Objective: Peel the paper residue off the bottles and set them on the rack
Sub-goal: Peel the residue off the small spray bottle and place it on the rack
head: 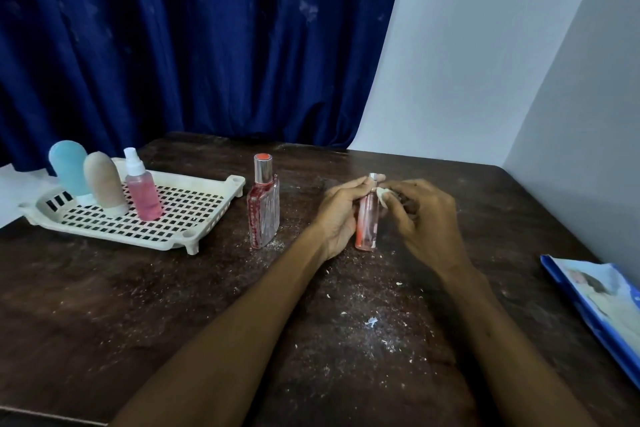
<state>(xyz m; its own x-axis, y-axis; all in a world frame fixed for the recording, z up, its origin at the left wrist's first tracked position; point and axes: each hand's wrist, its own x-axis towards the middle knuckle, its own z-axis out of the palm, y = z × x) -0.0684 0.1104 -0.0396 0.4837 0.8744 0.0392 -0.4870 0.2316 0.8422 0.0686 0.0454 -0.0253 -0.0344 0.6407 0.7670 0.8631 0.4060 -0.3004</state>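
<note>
Table (pixel 166 305), bottle (pixel 367 230) in left hand (pixel 337 215) grip, right hand (pixel 427 222) pinching paper (pixel 383 193)

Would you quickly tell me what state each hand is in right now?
Left hand: grips the slim pink bottle, held upright.
Right hand: pinches a white paper scrap at the bottle's neck.

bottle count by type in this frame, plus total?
Squeeze bottles: 2
Spray bottle: 1
Glass bottles: 2
Total: 5
</note>
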